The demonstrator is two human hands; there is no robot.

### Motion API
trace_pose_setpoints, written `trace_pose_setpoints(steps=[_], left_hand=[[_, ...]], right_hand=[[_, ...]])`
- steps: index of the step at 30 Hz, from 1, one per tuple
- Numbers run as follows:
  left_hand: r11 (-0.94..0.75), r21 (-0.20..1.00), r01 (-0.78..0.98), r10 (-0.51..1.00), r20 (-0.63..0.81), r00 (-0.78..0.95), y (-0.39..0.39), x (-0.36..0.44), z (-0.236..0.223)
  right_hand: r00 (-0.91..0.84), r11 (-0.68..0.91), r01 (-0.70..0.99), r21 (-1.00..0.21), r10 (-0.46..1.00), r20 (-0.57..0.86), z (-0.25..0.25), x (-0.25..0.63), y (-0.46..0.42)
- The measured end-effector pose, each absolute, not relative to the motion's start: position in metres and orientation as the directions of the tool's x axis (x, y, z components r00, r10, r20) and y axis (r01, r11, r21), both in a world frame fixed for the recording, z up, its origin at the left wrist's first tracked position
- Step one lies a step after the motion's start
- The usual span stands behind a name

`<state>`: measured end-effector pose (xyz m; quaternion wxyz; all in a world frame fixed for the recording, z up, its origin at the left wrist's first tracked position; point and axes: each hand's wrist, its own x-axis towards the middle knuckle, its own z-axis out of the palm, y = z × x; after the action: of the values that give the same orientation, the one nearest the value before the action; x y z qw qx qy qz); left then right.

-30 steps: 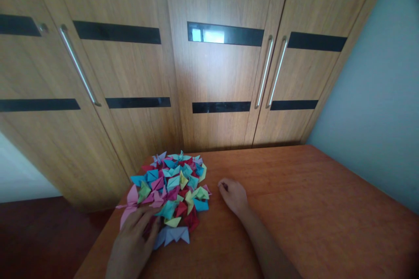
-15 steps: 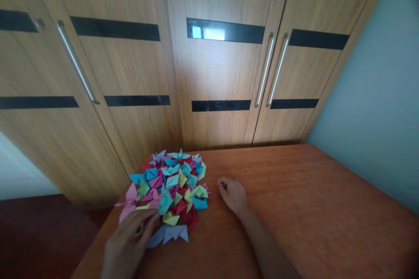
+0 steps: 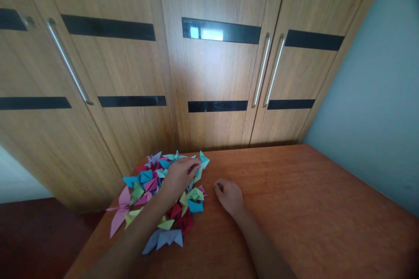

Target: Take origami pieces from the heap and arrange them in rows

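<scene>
While the two hands are well apart, the worktop (image 3: 314, 209) and its contents read as follows.

Left hand (image 3: 180, 175): one, fingers and thumb together, apparently clamped on an aqua folded-paper piece (image 3: 204, 160) at the far right edge of the paper pile (image 3: 176, 210); whether that piece touches the surface cannot be told. Right hand (image 3: 230, 197): one, loosely curled, just beside the pile, nothing visible in it.

Handling note: a light pinch on a doubled fold should serve best, since hard pressure could crush the thin points. As the left forearm crosses over the pile, hiding part of it, it is best carried high, lest loose pieces be dragged. A straight lift or release, without sliding, would spare the neighbouring folds.

Materials: matt coloured paper, crisp-edged, mostly angular. One pink bird-like figure (image 3: 121, 209), wings spread, left side. One lilac piece (image 3: 170, 237), zigzag lower edge, nearest the viewer. One yellow piece (image 3: 166, 224), boat-like, just beyond it. One blue piece (image 3: 195, 206), flat-sided, right edge. Worktop: reddish-brown, smooth, faintly grained. Behind: wardrobe (image 3: 212, 69), wood-grained, with glossy dark strips (image 3: 218, 106) and slim metal bar handles (image 3: 262, 69).
</scene>
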<state>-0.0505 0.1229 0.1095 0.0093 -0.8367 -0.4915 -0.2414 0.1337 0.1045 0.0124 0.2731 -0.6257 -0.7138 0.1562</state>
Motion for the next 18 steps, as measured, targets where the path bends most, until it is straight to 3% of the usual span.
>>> trace_pose_setpoints(steps=[3,9,18], left_hand=[[-0.526,0.166,0.834,0.834,0.293,0.468,0.163,-0.022,0.108],[-0.427,0.118,0.897,0.9,0.151,0.409,0.214,0.007,0.082],[-0.343,0.045,0.938,0.938,0.075,0.339,0.234,0.017,0.074]], right_hand=[[-0.068,0.169,0.815,-0.555,0.978,0.197,0.012,0.134,0.105],[-0.071,0.164,0.844,-0.51,0.978,0.198,0.014,0.133,0.106],[-0.039,0.151,0.843,-0.517,0.975,0.22,0.009,0.132,0.108]])
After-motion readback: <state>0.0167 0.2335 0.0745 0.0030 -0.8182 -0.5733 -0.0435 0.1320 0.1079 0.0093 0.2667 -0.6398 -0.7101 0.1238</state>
